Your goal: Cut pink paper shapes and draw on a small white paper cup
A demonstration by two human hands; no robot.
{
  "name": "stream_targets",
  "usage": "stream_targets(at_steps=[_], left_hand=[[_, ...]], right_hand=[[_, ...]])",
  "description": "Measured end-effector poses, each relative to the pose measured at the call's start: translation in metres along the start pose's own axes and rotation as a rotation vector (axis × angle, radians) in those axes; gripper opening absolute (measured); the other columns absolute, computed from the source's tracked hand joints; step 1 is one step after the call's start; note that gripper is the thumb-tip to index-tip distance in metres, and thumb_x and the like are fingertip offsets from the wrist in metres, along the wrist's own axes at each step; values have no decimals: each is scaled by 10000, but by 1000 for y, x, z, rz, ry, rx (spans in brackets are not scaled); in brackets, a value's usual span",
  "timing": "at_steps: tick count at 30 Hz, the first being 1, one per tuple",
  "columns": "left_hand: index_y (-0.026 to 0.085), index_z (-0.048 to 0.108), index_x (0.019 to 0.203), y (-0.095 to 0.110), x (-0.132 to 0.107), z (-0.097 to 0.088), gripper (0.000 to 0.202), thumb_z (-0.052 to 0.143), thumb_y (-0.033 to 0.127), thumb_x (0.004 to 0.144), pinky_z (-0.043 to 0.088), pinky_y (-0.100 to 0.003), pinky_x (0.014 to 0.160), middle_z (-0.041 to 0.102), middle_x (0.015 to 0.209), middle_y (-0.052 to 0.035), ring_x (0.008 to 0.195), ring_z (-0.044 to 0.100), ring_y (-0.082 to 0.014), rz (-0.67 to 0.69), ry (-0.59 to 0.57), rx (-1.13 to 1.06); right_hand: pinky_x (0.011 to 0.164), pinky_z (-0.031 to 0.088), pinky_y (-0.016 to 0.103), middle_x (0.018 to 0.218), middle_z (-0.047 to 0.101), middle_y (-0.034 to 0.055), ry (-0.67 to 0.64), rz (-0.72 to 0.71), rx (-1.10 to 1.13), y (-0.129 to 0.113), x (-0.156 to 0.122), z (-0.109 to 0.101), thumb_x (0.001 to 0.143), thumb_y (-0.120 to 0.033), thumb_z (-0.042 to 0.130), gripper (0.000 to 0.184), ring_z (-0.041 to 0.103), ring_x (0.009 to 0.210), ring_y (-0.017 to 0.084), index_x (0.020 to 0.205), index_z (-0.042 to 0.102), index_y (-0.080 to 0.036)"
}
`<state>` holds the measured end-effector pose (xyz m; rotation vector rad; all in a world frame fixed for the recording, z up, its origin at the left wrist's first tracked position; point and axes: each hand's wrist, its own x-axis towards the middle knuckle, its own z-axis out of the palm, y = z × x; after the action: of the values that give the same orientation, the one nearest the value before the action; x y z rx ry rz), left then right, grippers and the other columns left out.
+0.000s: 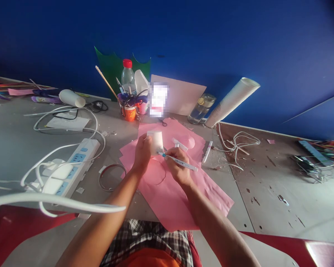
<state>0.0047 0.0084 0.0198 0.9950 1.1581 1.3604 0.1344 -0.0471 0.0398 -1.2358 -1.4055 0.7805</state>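
Note:
A white paper cup (156, 142) is in my left hand (143, 151), whose fingers are wrapped round its left side. My right hand (178, 165) grips a white marker (185, 164) with a blue tip end. That end points at the cup's lower right edge; whether it touches, I cannot tell. Both hands are over sheets of pink paper (172, 196), one bearing a drawn or cut circular outline. Just beyond my right hand lie a white strip-like piece (180, 144) and a small pink rounded piece (189, 141). Another white marker (207, 152) rests to the right.
On the left are a power strip (79, 159) with looping white cables and a tape roll (111, 178). A lit, blurred screen (158, 99), a red-capped bottle (128, 76) and an orange cup (128, 113) stand behind. A tall cup stack (232, 102) leans beside a clear bottle (202, 108).

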Motion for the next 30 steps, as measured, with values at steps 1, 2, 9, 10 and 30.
stream_targets(at_steps=[1,2,9,10,30], left_hand=[[171,610,1029,-1,1,0,472,532,622,915,497,-252,576,623,918,-60,739,594,-157,2,8,3],[172,609,1021,-1,1,0,470,532,623,915,496,-251,579,622,916,-59,741,593,-156,3,18,6],[183,603,1015,-1,2,0,457,536,623,910,482,-252,550,608,862,-45,693,576,-152,11,16,-8],[187,604,1015,0,1,0,459,533,628,909,478,-253,540,605,848,-43,685,575,-155,11,11,-9],[175,624,1105,0,0,3,456,564,585,914,496,-258,530,663,859,-55,645,633,-156,-19,-17,-45]], right_hand=[[559,439,319,679,590,-16,0,4,0,0,0,0,784,-333,555,58,522,611,175,776,558,-276],[549,432,316,677,590,-15,1,13,0,1,0,0,777,-326,554,53,519,605,174,770,559,-274],[497,357,300,598,526,-34,20,69,8,5,1,-5,769,-323,556,66,430,517,146,749,553,-260],[499,356,300,598,524,-34,27,67,9,6,1,-6,775,-331,561,73,430,519,147,759,558,-260],[567,443,333,681,597,-11,5,14,-20,0,0,-1,794,-380,551,94,520,621,188,790,546,-286]])
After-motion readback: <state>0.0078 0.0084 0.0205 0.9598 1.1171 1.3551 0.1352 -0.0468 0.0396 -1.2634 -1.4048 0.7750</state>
